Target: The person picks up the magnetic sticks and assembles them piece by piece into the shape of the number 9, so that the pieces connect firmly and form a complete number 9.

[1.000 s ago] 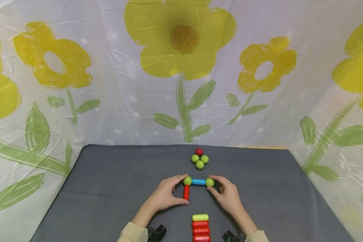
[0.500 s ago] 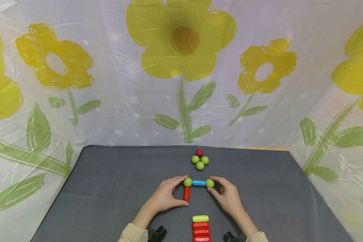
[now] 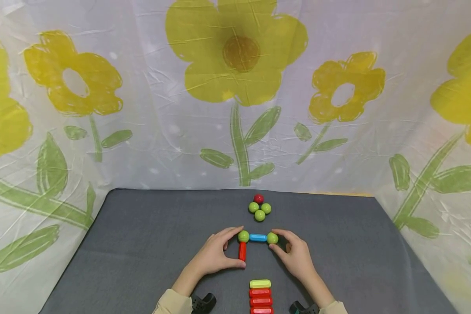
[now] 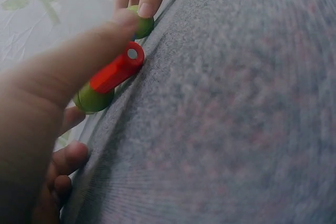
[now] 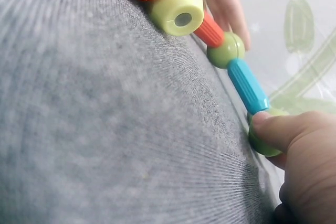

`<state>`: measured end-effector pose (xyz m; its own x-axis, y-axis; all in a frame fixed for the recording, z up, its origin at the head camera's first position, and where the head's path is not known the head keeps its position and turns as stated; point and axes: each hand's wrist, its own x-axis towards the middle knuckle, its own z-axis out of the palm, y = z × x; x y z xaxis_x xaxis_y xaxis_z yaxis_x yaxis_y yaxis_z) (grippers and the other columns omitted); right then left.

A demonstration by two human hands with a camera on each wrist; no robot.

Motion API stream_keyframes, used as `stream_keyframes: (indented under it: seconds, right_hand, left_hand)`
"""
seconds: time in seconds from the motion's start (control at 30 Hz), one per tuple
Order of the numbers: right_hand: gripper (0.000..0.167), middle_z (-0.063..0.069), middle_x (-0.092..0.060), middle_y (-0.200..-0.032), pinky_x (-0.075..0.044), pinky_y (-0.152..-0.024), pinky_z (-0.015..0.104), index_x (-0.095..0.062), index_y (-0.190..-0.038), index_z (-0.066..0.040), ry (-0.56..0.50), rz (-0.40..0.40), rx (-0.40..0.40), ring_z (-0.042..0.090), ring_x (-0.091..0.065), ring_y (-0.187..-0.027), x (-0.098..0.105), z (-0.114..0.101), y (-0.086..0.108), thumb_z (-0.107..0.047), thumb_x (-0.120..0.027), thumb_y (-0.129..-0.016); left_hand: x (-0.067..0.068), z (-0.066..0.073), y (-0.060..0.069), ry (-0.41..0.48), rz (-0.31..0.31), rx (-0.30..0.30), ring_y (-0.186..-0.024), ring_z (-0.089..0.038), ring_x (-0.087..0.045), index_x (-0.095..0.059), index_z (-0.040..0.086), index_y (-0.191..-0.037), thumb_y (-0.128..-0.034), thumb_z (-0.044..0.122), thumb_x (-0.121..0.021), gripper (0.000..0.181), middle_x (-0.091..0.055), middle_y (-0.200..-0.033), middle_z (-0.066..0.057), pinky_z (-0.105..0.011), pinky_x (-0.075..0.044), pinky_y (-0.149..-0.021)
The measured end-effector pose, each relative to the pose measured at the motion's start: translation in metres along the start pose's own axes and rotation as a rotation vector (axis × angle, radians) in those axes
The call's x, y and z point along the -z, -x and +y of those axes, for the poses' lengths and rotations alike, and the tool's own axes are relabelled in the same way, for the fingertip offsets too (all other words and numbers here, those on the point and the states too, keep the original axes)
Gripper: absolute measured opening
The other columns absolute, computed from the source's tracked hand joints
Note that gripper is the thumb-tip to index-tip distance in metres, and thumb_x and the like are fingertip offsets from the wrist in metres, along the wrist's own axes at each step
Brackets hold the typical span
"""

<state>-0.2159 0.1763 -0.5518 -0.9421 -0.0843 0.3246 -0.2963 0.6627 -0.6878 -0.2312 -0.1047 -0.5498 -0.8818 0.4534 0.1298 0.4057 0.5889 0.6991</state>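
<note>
A blue magnetic rod point(image 3: 257, 237) lies crosswise between two green balls, the left ball point(image 3: 243, 236) and the right ball point(image 3: 272, 238). From the left ball a red magnetic rod point(image 3: 242, 251) runs toward the person, its metal-tipped end showing in the left wrist view. My left hand point(image 3: 215, 250) spans ball and red rod, index fingertip at the ball's far side and thumb at the rod's near end. Thumb and index finger of my right hand point(image 3: 296, 254) pinch the right ball, which the thumb partly hides in the right wrist view.
Farther back sit a red ball point(image 3: 258, 199) and several green balls point(image 3: 260, 215) in a cluster. Nearer the person, a yellow-green rod point(image 3: 260, 284) and several red rods point(image 3: 261, 301) form a row on the grey cloth point(image 3: 153, 226). A flowered curtain point(image 3: 161, 144) hangs behind.
Both hands keep their hold on the joined pieces, with hardly any movement. The whole head view has shifted very slightly downward.
</note>
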Motion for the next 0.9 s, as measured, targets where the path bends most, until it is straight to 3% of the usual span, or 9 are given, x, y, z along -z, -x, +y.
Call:
stream_keyframes:
  seconds: [0.07, 0.2, 0.37, 0.67, 0.9]
  right_hand:
    - [0.042, -0.001, -0.074, -0.112, -0.03, -0.048, 0.021, -0.077, -0.126, -0.015, 0.001, -0.002, -0.002, 0.0, -0.025, -0.046, 0.0, 0.0, 0.001, -0.015, -0.091, -0.086]
    - [0.043, -0.001, -0.074, -0.114, -0.03, -0.048, 0.021, -0.077, -0.127, -0.016, -0.002, -0.016, -0.019, 0.001, -0.025, -0.045, -0.001, 0.001, 0.002, -0.015, -0.09, -0.086]
    - [0.043, -0.003, -0.072, -0.11, -0.03, -0.049, 0.021, -0.077, -0.127, -0.017, -0.012, -0.02, -0.036, 0.001, -0.025, -0.046, -0.002, 0.0, 0.002, -0.015, -0.091, -0.086]
    - [0.043, -0.002, -0.072, -0.109, -0.031, -0.048, 0.021, -0.077, -0.127, -0.015, -0.014, -0.016, 0.001, 0.0, -0.026, -0.045, -0.004, 0.0, 0.002, -0.015, -0.091, -0.086]
    - [0.044, -0.002, -0.072, -0.111, -0.03, -0.048, 0.021, -0.077, -0.127, -0.017, -0.01, -0.014, -0.012, 0.001, -0.025, -0.045, 0.001, 0.0, 0.0, -0.015, -0.091, -0.086]
  left_hand:
    - [0.0, -0.001, 0.0, 0.03, 0.013, 0.006, -0.072, -0.007, -0.045, -0.051, 0.022, -0.16, -0.0829, 0.055, -0.089, 0.092, -0.059, -0.146, 0.001, -0.031, -0.038, -0.076]
    - [0.002, -0.001, -0.002, 0.087, 0.056, 0.015, -0.069, -0.004, -0.047, -0.053, 0.016, -0.158, -0.0947, 0.046, -0.081, 0.075, -0.06, -0.146, -0.005, -0.025, -0.044, -0.066]
    - [0.004, -0.001, -0.006, 0.1, 0.087, 0.022, -0.068, -0.004, -0.053, -0.058, 0.014, -0.154, -0.1024, 0.041, -0.072, 0.06, -0.063, -0.147, -0.007, -0.025, -0.048, -0.066]
    - [0.009, -0.007, -0.012, 0.073, 0.022, -0.084, -0.073, -0.004, -0.053, -0.061, 0.015, -0.152, -0.1015, 0.038, -0.075, 0.057, -0.064, -0.144, -0.004, -0.027, -0.048, -0.071]
    - [0.007, -0.011, -0.012, 0.069, -0.012, -0.119, -0.082, -0.007, -0.052, -0.06, 0.022, -0.153, -0.1017, 0.039, -0.074, 0.056, -0.064, -0.143, 0.005, -0.028, -0.047, -0.077]
